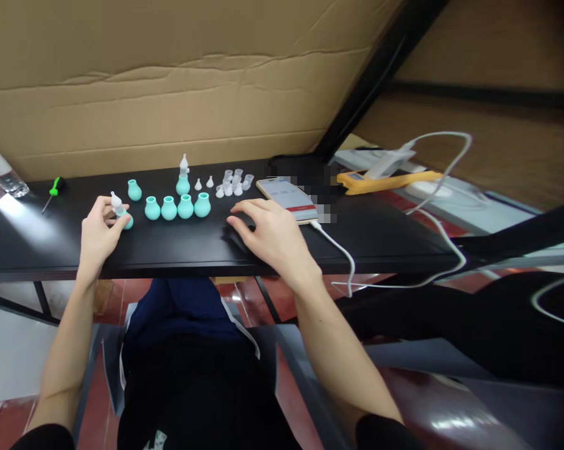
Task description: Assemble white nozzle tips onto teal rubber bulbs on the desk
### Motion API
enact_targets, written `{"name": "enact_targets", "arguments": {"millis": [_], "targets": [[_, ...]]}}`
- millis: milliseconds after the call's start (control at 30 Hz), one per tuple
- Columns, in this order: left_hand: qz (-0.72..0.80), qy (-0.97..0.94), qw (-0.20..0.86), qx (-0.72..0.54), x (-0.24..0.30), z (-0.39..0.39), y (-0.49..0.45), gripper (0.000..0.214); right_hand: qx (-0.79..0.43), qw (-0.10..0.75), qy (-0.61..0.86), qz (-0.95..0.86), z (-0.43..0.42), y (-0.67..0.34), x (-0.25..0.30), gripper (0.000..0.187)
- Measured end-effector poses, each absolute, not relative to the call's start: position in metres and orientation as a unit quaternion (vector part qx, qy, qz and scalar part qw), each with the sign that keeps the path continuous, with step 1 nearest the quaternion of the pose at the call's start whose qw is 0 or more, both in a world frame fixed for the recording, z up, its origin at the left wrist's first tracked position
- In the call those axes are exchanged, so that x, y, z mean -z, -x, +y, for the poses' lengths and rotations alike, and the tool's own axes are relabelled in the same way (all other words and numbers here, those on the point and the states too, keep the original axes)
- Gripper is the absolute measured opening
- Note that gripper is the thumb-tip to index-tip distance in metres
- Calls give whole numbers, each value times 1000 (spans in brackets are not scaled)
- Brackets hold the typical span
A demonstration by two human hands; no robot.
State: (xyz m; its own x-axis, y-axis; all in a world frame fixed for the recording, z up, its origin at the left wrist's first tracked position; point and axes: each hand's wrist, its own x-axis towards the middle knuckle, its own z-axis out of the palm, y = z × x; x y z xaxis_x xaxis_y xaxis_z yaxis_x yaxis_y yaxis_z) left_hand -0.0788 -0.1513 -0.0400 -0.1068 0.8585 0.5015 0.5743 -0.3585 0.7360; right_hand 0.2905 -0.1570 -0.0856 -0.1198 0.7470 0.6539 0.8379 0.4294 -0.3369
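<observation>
At the left of the table, my left hand is closed around a nasal aspirator with a teal bulb and a clear-white nozzle, tilted slightly to the left. My right hand holds nothing; its thumb and fingers are apart, just left of and in front of the phone. Between my hands stand several open-necked teal bulbs in a row. Another teal bulb lies behind, at the left. A complete aspirator stands upright behind the row. Beside it are two small white tips and several clear cups.
A green-handled screwdriver and a plastic bottle lie at the far left. A white cable runs from the phone over the table's front edge. A yellow tool lies at the right. Cardboard walls the back.
</observation>
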Motion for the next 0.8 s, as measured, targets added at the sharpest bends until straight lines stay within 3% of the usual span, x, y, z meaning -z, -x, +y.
{"name": "enact_targets", "arguments": {"millis": [267,567,700,800], "targets": [[564,-669,104,-474,52,-142,83,37,60,357,553,-750,-139,-317,81,23],[546,-659,54,-515,63,-133,85,58,110,137,679,-713,-67,-337,21,41],[541,-652,-14,-530,67,-132,86,59,61,74,705,-702,-47,-332,14,41],[550,-640,-71,-533,71,-132,86,58,53,74,700,-708,-39,-328,17,44]]}}
